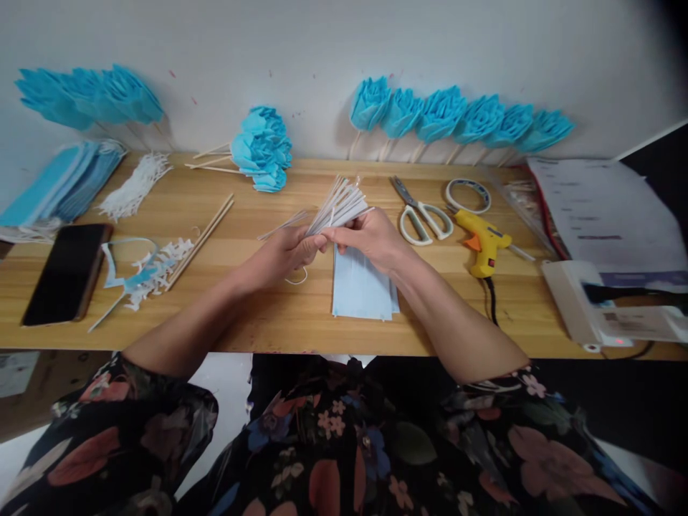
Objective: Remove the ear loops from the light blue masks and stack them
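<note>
Over the middle of the table, a fanned bundle of thin white strips [344, 204] is gripped between both hands. My left hand [295, 247] closes on its lower left end, thumb on top. From the right, my right hand [373, 238] pinches the same bundle with the fingers partly hidden behind it. Just beneath lie pale blue pleated mask sheets [362, 287], partly covered by my right hand. A few loose thin strips [282, 223] rest beside my left hand, and a white cord loop [297, 276] shows below it.
Scissors [422, 215], a tape roll [467, 195] and a yellow glue gun [484, 244] lie to the right. Blue flowers on sticks [441, 115] lean against the wall. Leftward are a phone [67, 272], blue masks [69, 183], white ear loops [137, 185] and wooden sticks [201, 240].
</note>
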Tool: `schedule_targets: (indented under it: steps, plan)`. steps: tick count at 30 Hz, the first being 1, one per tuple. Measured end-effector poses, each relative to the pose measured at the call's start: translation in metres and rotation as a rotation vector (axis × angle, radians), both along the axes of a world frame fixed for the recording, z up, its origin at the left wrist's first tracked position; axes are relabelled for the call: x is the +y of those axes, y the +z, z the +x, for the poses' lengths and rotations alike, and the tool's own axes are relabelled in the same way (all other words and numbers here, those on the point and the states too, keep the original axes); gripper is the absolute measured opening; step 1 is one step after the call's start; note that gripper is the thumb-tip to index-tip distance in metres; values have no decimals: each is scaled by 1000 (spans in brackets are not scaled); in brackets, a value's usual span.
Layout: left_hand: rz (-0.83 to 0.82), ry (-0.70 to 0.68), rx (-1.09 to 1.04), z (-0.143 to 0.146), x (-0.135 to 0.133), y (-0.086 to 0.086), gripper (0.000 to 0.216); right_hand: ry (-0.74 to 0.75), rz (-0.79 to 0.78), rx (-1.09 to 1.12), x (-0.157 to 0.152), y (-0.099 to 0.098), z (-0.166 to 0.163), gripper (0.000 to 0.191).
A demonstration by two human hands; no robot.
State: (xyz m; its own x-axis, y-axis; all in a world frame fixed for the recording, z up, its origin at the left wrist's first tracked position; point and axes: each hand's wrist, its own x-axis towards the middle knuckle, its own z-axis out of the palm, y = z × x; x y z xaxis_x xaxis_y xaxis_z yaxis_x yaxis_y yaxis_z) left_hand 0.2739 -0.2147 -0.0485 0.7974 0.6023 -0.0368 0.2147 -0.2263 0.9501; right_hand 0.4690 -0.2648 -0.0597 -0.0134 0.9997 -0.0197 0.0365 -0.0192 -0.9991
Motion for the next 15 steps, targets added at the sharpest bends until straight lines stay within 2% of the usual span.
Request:
schedule_targets:
  steps: [5,11,15]
  plan:
    - [32,0,31,-3,3,2,39,-1,21,20,3,-2,4,23]
    - [-131,-44,-61,-3,5,-5,45,151,33,54,4,1,1,30]
    - [-103,-82,-75,-3,7,-3,54,77,75,-12,1,3,-1,33]
